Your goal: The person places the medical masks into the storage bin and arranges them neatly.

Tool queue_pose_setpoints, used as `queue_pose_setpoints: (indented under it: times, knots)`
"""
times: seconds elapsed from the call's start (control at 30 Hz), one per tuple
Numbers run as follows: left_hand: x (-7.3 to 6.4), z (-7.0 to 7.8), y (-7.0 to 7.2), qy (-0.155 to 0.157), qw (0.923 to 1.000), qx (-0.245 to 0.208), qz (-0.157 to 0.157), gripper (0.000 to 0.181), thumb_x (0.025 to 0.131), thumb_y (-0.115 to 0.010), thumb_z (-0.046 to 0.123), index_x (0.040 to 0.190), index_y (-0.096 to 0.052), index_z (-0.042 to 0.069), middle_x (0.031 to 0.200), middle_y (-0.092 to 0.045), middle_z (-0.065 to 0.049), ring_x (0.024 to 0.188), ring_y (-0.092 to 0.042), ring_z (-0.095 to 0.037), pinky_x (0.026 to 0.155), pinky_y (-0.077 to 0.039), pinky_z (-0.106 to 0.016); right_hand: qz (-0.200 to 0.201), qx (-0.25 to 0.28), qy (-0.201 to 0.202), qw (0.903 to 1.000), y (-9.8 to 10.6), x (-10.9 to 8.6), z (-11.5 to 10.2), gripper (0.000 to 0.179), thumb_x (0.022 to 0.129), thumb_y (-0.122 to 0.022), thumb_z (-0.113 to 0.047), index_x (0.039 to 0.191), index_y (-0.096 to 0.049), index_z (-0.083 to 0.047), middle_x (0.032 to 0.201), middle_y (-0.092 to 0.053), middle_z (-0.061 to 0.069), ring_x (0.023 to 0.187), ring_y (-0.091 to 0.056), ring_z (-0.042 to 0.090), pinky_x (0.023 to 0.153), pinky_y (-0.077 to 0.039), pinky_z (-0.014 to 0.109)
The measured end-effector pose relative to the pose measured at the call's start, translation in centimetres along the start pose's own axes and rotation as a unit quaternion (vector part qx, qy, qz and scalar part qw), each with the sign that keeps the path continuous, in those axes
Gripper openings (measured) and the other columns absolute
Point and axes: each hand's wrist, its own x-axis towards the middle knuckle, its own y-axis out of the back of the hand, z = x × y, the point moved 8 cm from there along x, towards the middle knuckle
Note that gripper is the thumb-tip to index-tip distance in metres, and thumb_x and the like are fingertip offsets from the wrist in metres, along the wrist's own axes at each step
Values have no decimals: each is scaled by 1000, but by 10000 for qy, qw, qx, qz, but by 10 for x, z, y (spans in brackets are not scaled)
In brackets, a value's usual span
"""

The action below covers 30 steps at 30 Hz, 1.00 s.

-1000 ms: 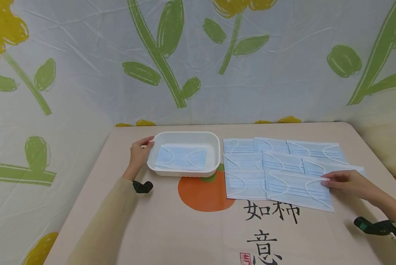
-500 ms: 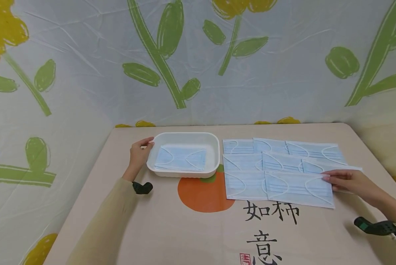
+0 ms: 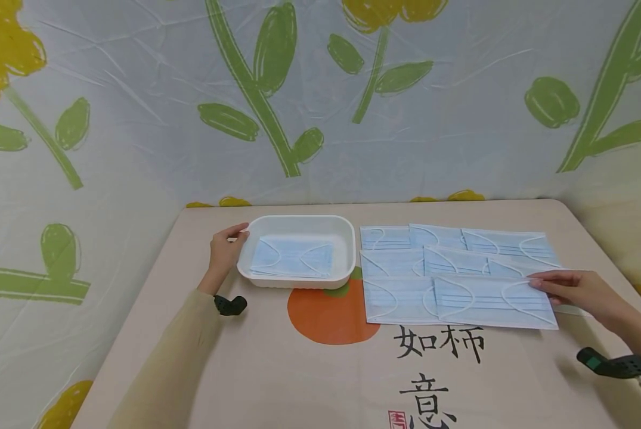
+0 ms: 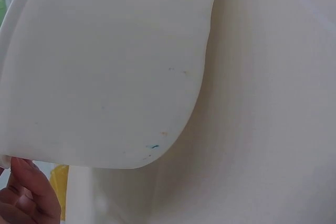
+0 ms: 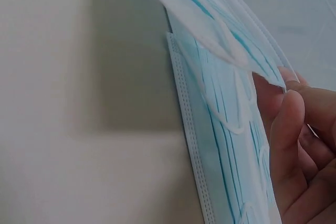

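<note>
My left hand (image 3: 225, 255) pinches the left rim of a white plastic tray (image 3: 347, 238); the left wrist view shows the tray's outer wall (image 4: 105, 77) with thumb and fingers (image 4: 39, 187) at its edge. Inside the tray lies a blue face mask (image 3: 290, 257), possibly with others beneath it. On the right, my right hand (image 3: 585, 295) pinches the upper right corner of a face mask (image 3: 492, 301). That mask is lifted off the table, as the right wrist view shows, with thumb (image 5: 287, 140) and fingers at its corner. Other masks (image 5: 197, 140) appear below it.
Several more face masks (image 3: 392, 262) lie overlapping in rows right of the tray. The pale table mat (image 3: 299, 381) bears a printed orange persimmon (image 3: 325, 316) and black characters (image 3: 427, 399). A flowered cloth (image 3: 406, 143) hangs behind the table.
My right hand has moved slightly right, raising the pinched face mask away from the mask to its left. The left hand and tray stay practically where they were.
</note>
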Motion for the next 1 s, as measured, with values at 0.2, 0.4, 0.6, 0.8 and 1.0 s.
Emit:
queue_pose_setpoints:
  times: [0.2,0.4,0.6,0.8,1.0]
  knots:
    - [0,0,0,-46,10000,-20,-13,32,97,-56,20,127,-63,11,119,-63,-15,108,-53,-26,93,-45,-38,62,27,11,10000,3,0,-4,43,95,-60,-32,115,-64,6,86,-54,-36,72,-59,7,68,-52,18]
    - [1,1,0,-112,9999,15,-19,32,97,-56,20,126,-64,10,118,-63,-15,107,-53,-26,92,-45,-37,174,77,108,9998,9,0,-11,32,95,-60,-31,109,-71,-5,87,-52,-40,72,-57,4,67,-52,19]
    - [1,2,0,-186,9998,39,-47,32,97,-56,19,126,-63,10,118,-63,-16,107,-53,-26,91,-45,-36,290,56,240,9993,13,-2,-22,36,94,-60,-30,114,-68,-1,89,-49,-42,73,-57,2,67,-52,18]
    - [2,2,0,-192,9998,6,-71,32,97,-55,19,127,-63,9,119,-63,-16,107,-53,-26,92,-45,-37,428,-166,329,9984,13,-1,-35,50,93,-62,-32,121,-59,10,88,-51,-35,72,-55,3,65,-52,20]
    - [1,2,1,-181,9998,-20,-25,32,97,-56,20,126,-64,9,117,-63,-16,106,-52,-26,90,-44,-35,412,58,642,9971,12,1,-49,32,94,-61,-25,114,-67,0,90,-52,-39,74,-54,2,64,-51,20]
